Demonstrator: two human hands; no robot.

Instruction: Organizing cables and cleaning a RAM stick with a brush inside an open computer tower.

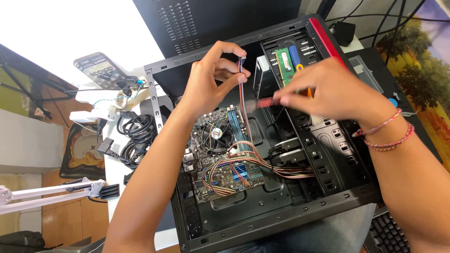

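Observation:
An open black computer case (262, 225) lies on its side with a motherboard (220, 154) and a round cooler fan (215, 133) inside. My left hand (211, 77) pinches the small connector at the end of a thin multicoloured cable (243, 93) above the board. My right hand (328, 91) hovers over the drive bays, its fingertips on a blurred reddish strip (265, 102) close to that cable. A bundle of striped wires (248, 164) loops across the board's lower part.
A green memory stick (283, 65) and a blue-handled screwdriver (295, 56) rest in the case's upper bay. A phone on a stand (101, 70), coiled black power cables (136, 136), a keyboard (386, 234) and a clear plastic box (368, 72) surround the case.

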